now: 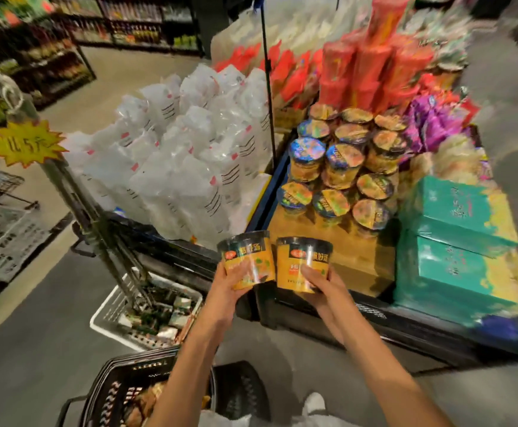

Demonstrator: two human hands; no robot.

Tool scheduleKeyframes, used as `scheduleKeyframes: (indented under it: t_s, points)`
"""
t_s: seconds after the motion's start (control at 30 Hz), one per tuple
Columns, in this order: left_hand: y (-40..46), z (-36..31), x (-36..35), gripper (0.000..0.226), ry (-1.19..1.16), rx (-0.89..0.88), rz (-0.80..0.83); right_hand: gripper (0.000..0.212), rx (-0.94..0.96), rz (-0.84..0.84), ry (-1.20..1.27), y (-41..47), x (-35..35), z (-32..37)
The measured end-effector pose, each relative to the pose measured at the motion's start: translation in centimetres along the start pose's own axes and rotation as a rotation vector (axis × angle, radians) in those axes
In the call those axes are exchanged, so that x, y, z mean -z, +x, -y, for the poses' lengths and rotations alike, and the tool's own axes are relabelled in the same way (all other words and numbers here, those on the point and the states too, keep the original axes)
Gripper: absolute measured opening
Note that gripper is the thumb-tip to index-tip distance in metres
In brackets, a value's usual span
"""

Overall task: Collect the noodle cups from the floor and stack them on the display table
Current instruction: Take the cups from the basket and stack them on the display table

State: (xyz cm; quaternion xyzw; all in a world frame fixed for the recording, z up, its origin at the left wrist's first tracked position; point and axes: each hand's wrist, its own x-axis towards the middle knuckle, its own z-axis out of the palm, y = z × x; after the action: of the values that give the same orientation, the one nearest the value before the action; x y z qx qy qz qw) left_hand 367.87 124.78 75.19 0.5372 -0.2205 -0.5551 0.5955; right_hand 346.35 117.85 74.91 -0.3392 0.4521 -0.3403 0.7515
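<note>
I hold two yellow noodle cups with black rims upright in front of the display table [356, 260]. My left hand [230, 288] grips the left cup [247, 255] from below and the side. My right hand [319, 280] grips the right cup [302, 260], fingers curled across its front. Both cups hover just before the table's near edge. On the wooden table top, several matching cups [341, 174] stand stacked in tiers, foil lids up.
Teal boxes [454, 245] sit right of the stack, red cups [374, 66] tower behind it. Clear bagged goods [184, 155] fill the bin to the left. A white basket [147, 309] and a black basket [128, 392] stand on the grey floor near my feet.
</note>
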Motion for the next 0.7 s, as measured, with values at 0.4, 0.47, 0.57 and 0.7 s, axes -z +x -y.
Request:
scheduleKeyframes:
  t_s: [0.4,0.47,0.57,0.7]
  points:
    - [11.6,-0.2,-9.2,0.079,-0.003,0.031,0.124,0.099,0.091,-0.058,-0.006,3.6,9.8,7.7]
    - [13.2,-0.8,-9.4,0.087,0.007,0.030,0.134,0.093,0.097,-0.088,0.003,4.4,10.2,8.2]
    - [16.0,-1.5,-9.3,0.090,0.041,0.007,0.152,0.089,0.094,-0.123,0.028,5.9,10.2,8.8]
    - [20.0,-2.3,-9.3,0.092,0.136,-0.043,0.125,0.083,0.090,-0.163,0.055,8.3,9.8,9.4]
